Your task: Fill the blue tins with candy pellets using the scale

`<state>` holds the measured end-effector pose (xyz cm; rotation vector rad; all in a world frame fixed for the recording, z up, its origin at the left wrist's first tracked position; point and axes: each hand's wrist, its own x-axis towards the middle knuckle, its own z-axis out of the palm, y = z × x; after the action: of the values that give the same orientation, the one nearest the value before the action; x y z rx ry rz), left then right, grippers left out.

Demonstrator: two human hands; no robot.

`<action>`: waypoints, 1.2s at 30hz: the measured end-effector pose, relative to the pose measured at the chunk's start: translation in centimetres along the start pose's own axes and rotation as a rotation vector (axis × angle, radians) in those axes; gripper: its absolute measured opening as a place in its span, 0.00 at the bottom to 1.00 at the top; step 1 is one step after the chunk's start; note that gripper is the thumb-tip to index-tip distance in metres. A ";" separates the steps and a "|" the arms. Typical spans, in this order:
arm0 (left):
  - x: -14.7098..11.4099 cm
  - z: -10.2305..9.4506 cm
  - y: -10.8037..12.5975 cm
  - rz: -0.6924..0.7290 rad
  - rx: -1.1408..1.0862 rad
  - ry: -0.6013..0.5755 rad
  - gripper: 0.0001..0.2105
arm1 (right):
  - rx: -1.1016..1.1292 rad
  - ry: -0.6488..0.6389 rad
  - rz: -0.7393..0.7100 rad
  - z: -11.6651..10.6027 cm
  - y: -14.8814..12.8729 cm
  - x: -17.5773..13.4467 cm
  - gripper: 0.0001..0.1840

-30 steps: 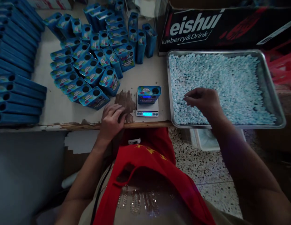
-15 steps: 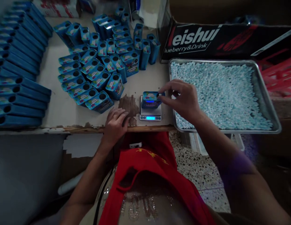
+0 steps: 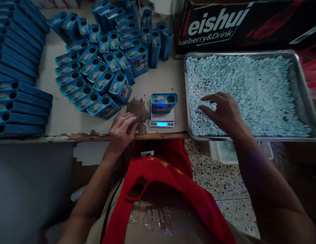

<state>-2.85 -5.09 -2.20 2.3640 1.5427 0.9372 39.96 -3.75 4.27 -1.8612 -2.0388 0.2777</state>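
A blue candy box (image 3: 164, 101) with a round dark hole in its top stands on a small digital scale (image 3: 162, 117), whose display glows blue. My right hand (image 3: 224, 112) hovers over the metal tray (image 3: 187, 101), thumb and fingers apart, holding nothing. Under it the tray is spread with small pale-blue and white candies (image 3: 254, 91). At the table's front edge rests my left hand (image 3: 123, 128), empty, fingers loosely extended, left of the scale beside a worn brown patch (image 3: 137, 112).
Several more blue boxes (image 3: 96, 71) stand grouped on the table left of the scale. Rows of others (image 3: 20, 105) are packed at the far left. Behind the tray is a black printed carton (image 3: 216, 30). A red crate (image 3: 312, 71) sits at the right.
My right hand has let go of the box on the scale and moved right, over the candy tray. My left hand has stayed at the table edge. The view has shifted slightly.
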 end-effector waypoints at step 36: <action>10.5 -0.1 6.4 0.146 -0.133 -0.201 0.39 | 0.227 0.209 0.036 2.0 -2.2 3.3 0.06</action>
<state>4.78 1.13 5.11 2.4159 1.2110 0.7751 36.90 -0.57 3.73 -1.7120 -1.7590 0.2974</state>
